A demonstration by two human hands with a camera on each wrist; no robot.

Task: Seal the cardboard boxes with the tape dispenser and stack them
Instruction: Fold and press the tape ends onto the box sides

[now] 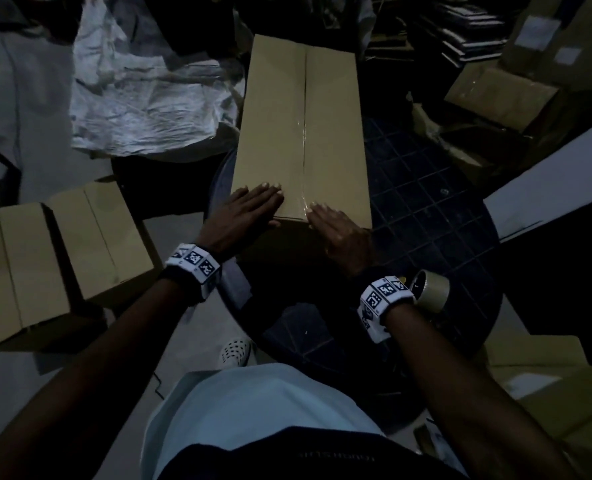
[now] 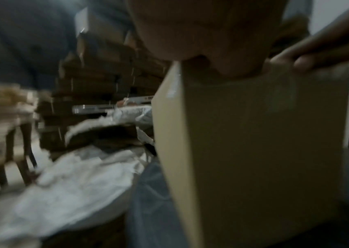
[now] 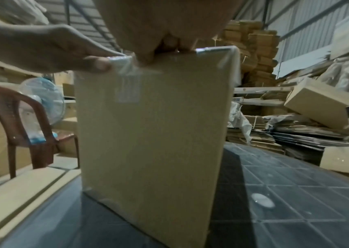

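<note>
A long cardboard box (image 1: 301, 126) lies on the dark round table (image 1: 426, 209), with clear tape (image 1: 303, 140) running along its centre seam. My left hand (image 1: 253, 206) lies flat on the near left of the box top, fingers straight. My right hand (image 1: 332, 223) presses flat on the near edge, just right of the seam. The right wrist view shows the box's end face (image 3: 152, 142) with the tape end (image 3: 126, 80) folded down over it, and my left hand (image 3: 63, 50) with its thumb at the top edge. A roll of tape (image 1: 429, 289) stands on the table by my right wrist.
Two closed cardboard boxes (image 1: 62, 258) sit side by side on the floor to the left. A crumpled white sack (image 1: 142, 98) lies beyond them. More boxes (image 1: 502, 95) and flat cardboard are piled at the right. A brown plastic chair (image 3: 20, 120) stands at the left.
</note>
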